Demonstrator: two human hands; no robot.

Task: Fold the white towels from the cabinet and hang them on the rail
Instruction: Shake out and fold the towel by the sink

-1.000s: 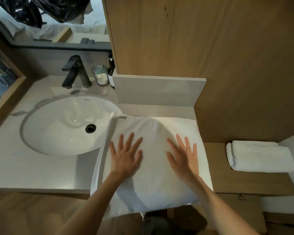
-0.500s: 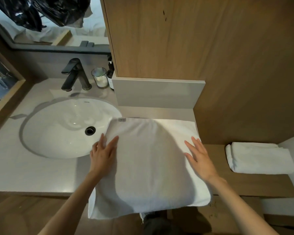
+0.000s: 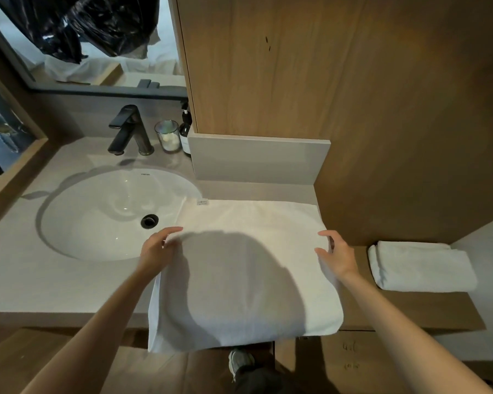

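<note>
White towel [image 3: 248, 268], soft terry cloth, spread flat in a roughly square shape on the pale stone counter [image 3: 26, 268] to the right of the basin; its near edge hangs over the counter's front, its left edge overlaps the basin rim, and a small label [image 3: 203, 202] sits at its far left corner. A broad shadow falls across its middle. Left hand [image 3: 157, 248], fingers curled, grips the towel's left edge, the cloth slightly lifted there. Right hand [image 3: 336, 251], fingers bent and thumb apart, pinches the towel's right edge. Both forearms are bare. Second white towel [image 3: 420, 265], folded into a thick oblong, lies on the lower wooden shelf [image 3: 410, 311] to the right, well apart from the first. Basin [image 3: 111, 214]: oval, glossy white, with a dark round drain [image 3: 149, 221]. Behind it stand a dark metal tap [image 3: 128, 132], a glass tumbler [image 3: 168, 135] and a dark pump bottle [image 3: 185, 132], close together against the wall. A smooth grey panel [image 3: 256, 162] rises just behind the towel, beneath a wood-grain cabinet [image 3: 310, 66]. Mirror [image 3: 97, 41] above the tap reflects black plastic. A shoe [image 3: 239, 361] shows on the floor below the counter
</note>
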